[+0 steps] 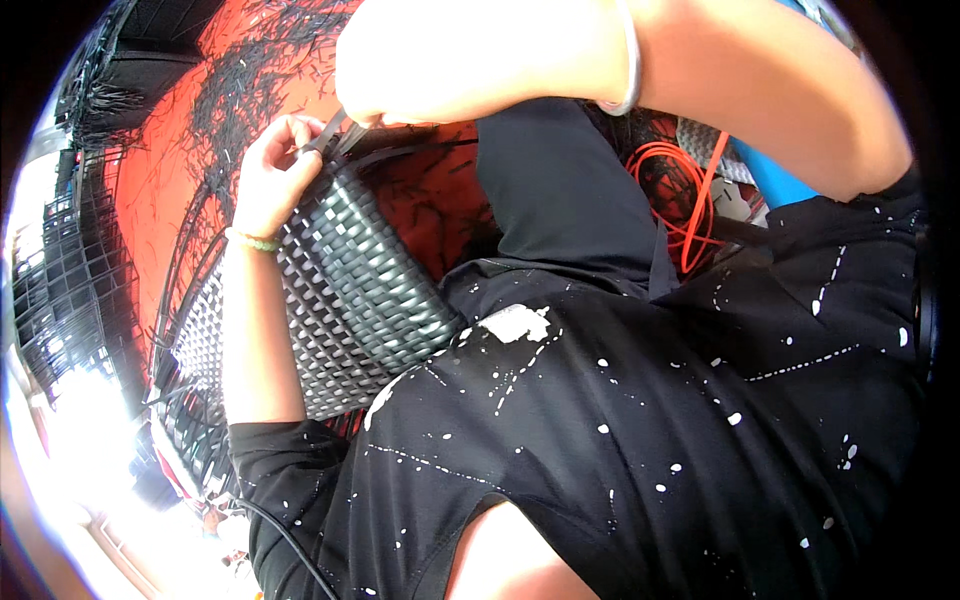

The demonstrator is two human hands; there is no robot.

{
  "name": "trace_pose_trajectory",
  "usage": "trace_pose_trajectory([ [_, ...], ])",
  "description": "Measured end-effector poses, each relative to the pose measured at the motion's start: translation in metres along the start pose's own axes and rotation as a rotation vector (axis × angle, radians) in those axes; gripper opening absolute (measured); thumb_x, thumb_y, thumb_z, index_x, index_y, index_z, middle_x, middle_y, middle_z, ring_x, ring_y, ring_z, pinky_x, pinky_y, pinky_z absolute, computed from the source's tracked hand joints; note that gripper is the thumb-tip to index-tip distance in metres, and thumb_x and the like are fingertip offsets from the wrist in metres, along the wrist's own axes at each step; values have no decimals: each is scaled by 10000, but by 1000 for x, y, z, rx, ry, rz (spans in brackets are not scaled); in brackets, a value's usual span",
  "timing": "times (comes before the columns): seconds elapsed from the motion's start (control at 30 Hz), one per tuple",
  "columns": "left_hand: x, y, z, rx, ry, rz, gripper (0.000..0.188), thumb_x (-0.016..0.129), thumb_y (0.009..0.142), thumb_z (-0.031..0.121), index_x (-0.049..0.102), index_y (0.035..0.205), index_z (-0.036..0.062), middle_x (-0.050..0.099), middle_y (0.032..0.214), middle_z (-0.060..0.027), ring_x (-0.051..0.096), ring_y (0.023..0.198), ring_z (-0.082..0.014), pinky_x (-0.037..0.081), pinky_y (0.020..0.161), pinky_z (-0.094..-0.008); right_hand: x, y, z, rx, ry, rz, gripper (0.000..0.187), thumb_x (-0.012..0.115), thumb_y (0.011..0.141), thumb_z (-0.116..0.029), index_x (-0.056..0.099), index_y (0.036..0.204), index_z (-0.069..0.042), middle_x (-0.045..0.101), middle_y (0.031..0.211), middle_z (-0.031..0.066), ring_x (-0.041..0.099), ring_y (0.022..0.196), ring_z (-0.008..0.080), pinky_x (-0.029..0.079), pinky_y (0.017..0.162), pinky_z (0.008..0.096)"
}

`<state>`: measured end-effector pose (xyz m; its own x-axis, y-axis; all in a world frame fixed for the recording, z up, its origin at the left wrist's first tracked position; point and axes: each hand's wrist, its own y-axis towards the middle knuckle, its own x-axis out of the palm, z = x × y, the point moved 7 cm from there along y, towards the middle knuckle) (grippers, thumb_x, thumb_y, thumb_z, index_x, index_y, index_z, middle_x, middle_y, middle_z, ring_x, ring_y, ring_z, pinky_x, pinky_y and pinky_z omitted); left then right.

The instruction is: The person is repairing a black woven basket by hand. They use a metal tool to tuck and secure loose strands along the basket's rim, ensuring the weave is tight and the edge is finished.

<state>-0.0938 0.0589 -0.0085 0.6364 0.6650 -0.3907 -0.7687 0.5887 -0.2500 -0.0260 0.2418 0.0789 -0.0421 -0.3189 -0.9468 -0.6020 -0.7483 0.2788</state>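
Note:
A woven basket (365, 270) of dark, shiny plastic strips lies tilted against my body and left forearm. My left hand (275, 170) is at its upper corner, thumb and fingers pinched on a dark flat plastic strip (328, 135). Just above and to the right, my right hand (430, 65) is closed, its back bright with glare. Strip ends run in under its lower edge; its fingertips are hidden beneath the hand. Other loose strips stick out from the basket's rim near both hands.
Black strip offcuts (240, 100) litter the red surface (150, 210). Dark woven grid pieces (75, 270) stand at the left. A coil of orange cord (685, 195) lies right of my leg (560, 190), beside a blue object (780, 180). Strong glare whitens the lower left.

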Motion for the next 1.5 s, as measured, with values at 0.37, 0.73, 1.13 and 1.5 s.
trace_pose_trajectory([
  [0.37,1,-12,11,-54,19,47,136,583,820,-2,471,817,76,585,1070,-48,530,1036,-121,429,938,-269,-5,4,1,-88,-4,81,183,588,801,-153,726,790,-33,698,734,128,688,682,281,543,627,391],
  [0.73,2,-9,10,-10,45,40,144,592,827,37,455,798,71,594,1068,-32,535,966,-97,455,889,-263,-15,-7,-8,-212,-76,164,169,593,795,-143,712,800,-24,684,720,123,678,663,269,539,616,380],
  [1.13,1,-6,8,-17,39,33,148,590,824,26,454,801,78,592,1063,-20,533,942,-86,461,867,-255,-35,-22,-17,-318,-175,324,156,598,790,-132,698,810,-14,668,705,119,666,643,256,534,605,368],
  [1.5,1,-4,7,3,33,0,151,594,827,28,453,798,77,609,1074,-29,542,969,-96,453,886,-262,-41,-39,-20,-345,-272,733,153,626,718,-127,686,801,-13,651,700,113,636,626,239,526,610,348],
])
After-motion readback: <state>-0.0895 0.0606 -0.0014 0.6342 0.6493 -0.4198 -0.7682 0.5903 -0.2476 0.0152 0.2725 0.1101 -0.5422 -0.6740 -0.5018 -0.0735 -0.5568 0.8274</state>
